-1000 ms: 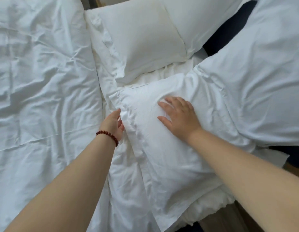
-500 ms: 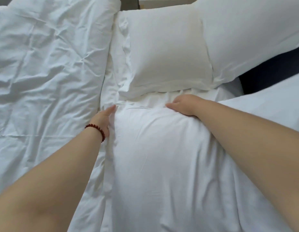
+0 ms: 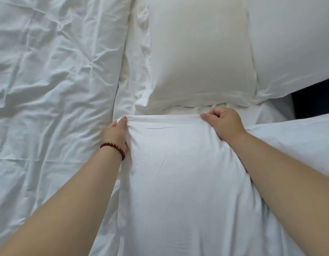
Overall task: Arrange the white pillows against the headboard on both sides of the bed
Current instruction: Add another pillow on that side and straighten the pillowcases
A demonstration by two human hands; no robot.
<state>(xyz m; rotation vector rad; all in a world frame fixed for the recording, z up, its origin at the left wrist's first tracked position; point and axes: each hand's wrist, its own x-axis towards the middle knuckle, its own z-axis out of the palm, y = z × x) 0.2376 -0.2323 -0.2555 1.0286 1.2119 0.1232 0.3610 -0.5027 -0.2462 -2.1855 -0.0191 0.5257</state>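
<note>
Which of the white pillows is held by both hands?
The nearest pillow, in the centre: the left hand and right hand grip its far corners. No hand holds the others.

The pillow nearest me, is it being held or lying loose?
Held: the left hand and right hand each grip a far corner of the pillow.

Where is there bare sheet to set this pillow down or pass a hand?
A narrow strip of sheet runs between the duvet and the far pillow. Only a thin gap separates that pillow from the held pillow. The right side is crowded by the large pillow.
</note>
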